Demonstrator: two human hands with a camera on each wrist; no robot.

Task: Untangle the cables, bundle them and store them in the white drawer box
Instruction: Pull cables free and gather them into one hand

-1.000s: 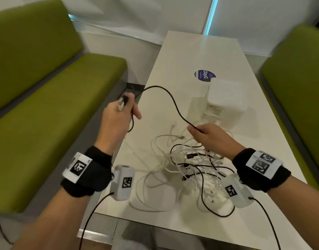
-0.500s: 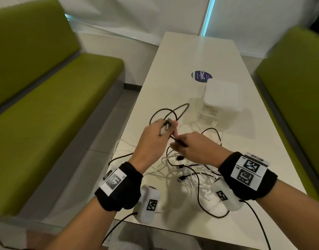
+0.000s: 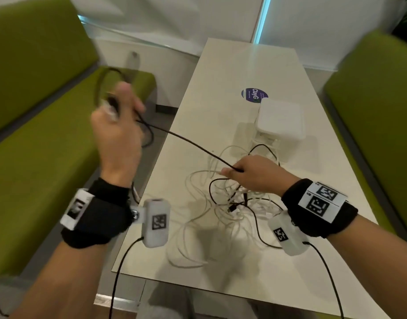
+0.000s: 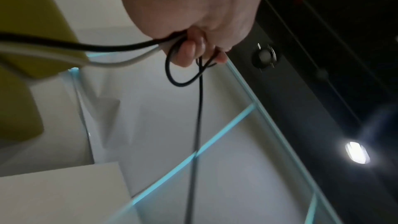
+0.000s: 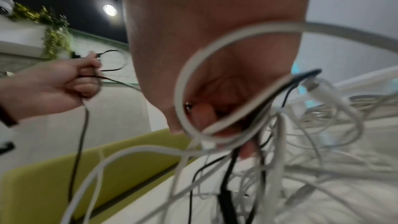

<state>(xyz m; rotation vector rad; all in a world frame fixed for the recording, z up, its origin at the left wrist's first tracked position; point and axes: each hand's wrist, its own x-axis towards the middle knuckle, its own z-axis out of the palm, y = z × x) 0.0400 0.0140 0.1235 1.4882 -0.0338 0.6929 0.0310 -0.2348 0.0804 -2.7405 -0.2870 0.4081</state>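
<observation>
Cable (image 3: 193, 143), black, is stretching taut from the left hand (image 3: 117, 125), now swinging out left off the bench (image 3: 244, 65) clenched on its coiled loops, to the right hand (image 3: 255, 176) pinching it above the tangle (image 3: 232, 203), so another loop is being wound.

Glossy smooth table (image 3: 223, 65); matt plastic drawer box (image 3: 281, 118).

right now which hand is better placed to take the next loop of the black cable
Left. The left hand already grips coiled loops of the black cable off the table's edge. The right hand only pinches the strand near the tangled pile, feeding it.
</observation>
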